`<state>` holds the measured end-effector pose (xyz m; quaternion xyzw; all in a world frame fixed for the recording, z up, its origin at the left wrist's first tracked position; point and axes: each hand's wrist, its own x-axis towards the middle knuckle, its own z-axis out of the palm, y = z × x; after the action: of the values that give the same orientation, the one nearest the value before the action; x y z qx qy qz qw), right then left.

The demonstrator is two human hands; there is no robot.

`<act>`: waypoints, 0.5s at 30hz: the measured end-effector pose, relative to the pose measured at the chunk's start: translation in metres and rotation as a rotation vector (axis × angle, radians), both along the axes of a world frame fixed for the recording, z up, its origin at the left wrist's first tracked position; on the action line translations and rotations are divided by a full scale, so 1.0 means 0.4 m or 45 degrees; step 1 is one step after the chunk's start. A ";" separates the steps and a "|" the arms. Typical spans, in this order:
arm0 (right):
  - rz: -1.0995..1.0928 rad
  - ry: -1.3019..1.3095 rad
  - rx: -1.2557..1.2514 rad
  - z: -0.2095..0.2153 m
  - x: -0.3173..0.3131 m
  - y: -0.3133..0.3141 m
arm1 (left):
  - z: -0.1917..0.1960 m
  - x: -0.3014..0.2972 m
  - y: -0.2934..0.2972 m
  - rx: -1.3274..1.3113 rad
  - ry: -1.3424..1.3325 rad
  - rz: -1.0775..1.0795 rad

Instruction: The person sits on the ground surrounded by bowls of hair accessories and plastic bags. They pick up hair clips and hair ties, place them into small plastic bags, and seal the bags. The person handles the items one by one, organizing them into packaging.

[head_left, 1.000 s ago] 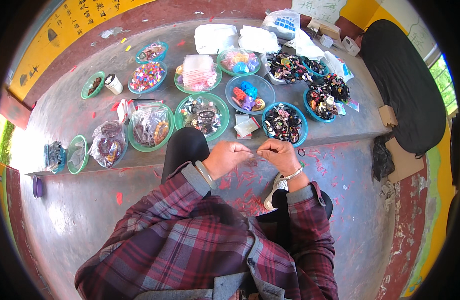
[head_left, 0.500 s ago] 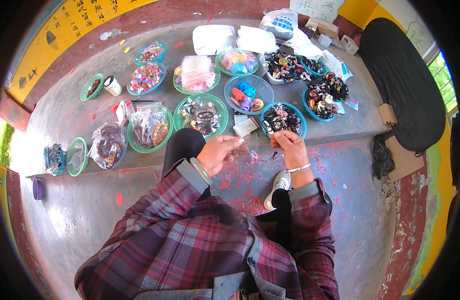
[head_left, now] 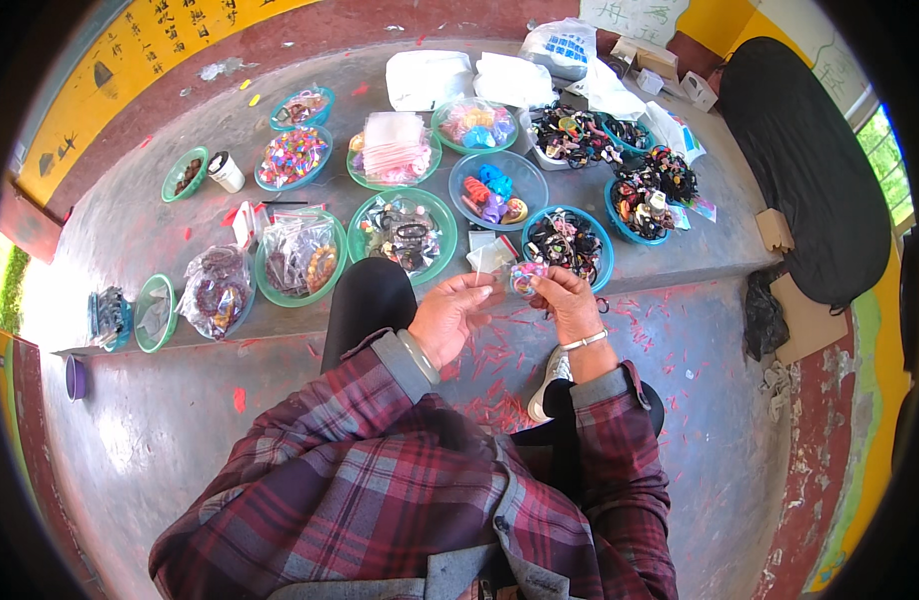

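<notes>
Left hand [head_left: 455, 318] and right hand [head_left: 568, 300] raised together above concrete ledge [head_left: 160, 215]. Small pink-and-blue hair tie [head_left: 525, 278] pinched in right fingertips, held just in front of blue bowl [head_left: 568, 243] of dark hair ties. Left fingers curled loosely, tips at small clear plastic bag [head_left: 488, 258] just beside hair tie; whether they grip bag, cannot tell. Green bowl [head_left: 402, 232] of packed accessories left of hands. Red paper scraps [head_left: 490, 355] on floor beneath
</notes>
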<state>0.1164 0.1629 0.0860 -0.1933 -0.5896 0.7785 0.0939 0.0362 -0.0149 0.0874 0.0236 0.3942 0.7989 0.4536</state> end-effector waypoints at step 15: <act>0.436 -0.089 0.538 0.051 0.030 0.078 | -0.079 -0.035 -0.019 -0.241 0.116 0.037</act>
<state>0.1283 0.1940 0.1064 -0.0937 -0.7659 0.6357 -0.0214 0.0222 -0.0225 0.0556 0.0112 0.4886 0.7627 0.4236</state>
